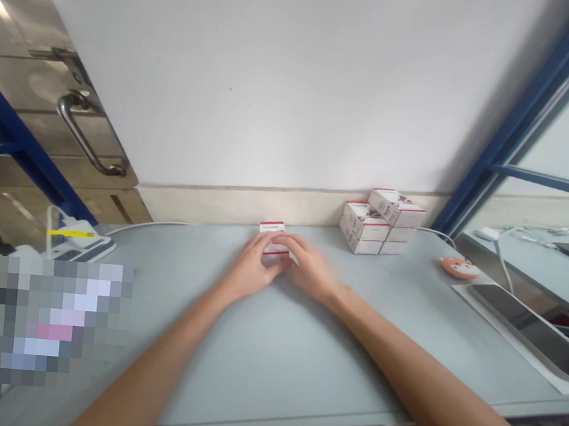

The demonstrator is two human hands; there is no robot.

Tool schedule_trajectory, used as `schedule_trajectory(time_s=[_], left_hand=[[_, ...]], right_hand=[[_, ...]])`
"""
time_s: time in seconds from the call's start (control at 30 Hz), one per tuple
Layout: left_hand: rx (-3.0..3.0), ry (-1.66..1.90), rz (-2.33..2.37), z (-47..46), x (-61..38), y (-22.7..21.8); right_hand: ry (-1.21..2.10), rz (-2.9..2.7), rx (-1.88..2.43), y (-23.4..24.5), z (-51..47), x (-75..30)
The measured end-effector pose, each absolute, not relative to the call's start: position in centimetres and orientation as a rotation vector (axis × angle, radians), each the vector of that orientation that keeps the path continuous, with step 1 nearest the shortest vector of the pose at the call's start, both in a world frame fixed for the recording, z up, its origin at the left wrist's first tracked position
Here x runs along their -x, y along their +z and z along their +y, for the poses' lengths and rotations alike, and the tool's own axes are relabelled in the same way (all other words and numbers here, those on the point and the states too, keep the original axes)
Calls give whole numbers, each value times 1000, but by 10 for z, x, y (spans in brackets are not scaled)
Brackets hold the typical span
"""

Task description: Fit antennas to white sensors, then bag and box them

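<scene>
A small white carton with red edges [271, 237] stands on the pale grey-blue table [302, 365], close to the wall. My left hand [252, 266] and my right hand [308, 267] cup it from both sides, their fingers meeting over its front and hiding its lower part. To the right of the hands, several matching cartons form a stack [377, 221], with one lying across the top. Neither hand touches that stack.
An orange fox-shaped computer mouse [459, 268] lies at the table's right, beside a dark slab on a white mat [526, 334]. A thin cable [146, 224] runs along the wall. A white device [80, 243] and a pixelated patch sit left; a metal door handle [86, 135] is above.
</scene>
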State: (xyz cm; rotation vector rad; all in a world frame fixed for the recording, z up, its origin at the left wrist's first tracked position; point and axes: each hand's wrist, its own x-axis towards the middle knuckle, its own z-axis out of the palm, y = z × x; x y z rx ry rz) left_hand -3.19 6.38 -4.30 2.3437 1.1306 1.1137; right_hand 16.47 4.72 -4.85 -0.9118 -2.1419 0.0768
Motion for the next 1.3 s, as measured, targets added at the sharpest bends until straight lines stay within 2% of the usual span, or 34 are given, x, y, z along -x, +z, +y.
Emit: schedule_trajectory(time_s=[0.1,0.3,0.47,0.6,1.1,1.3], left_hand=[[-2324,1052,1290,78,44,-51],[-2309,1059,1509,95,66,-50],[-2262,1049,1647,101,83,-50],[-2254,1043,1698,100,86,-55],[-2429,1072,1713,92,70,-51],[-2651,1143,1501,75,43,-47]], right_hand=[[19,-1975,975,-35,51,-179],[-420,-1675,1366,-8,65,-232],[-513,-1682,1761,-25,79,-265],[-546,-1755,1904,-40,84,-277],[-556,-1743,1859,-36,83,-287],[-507,-1647,1829,-31,83,-286]])
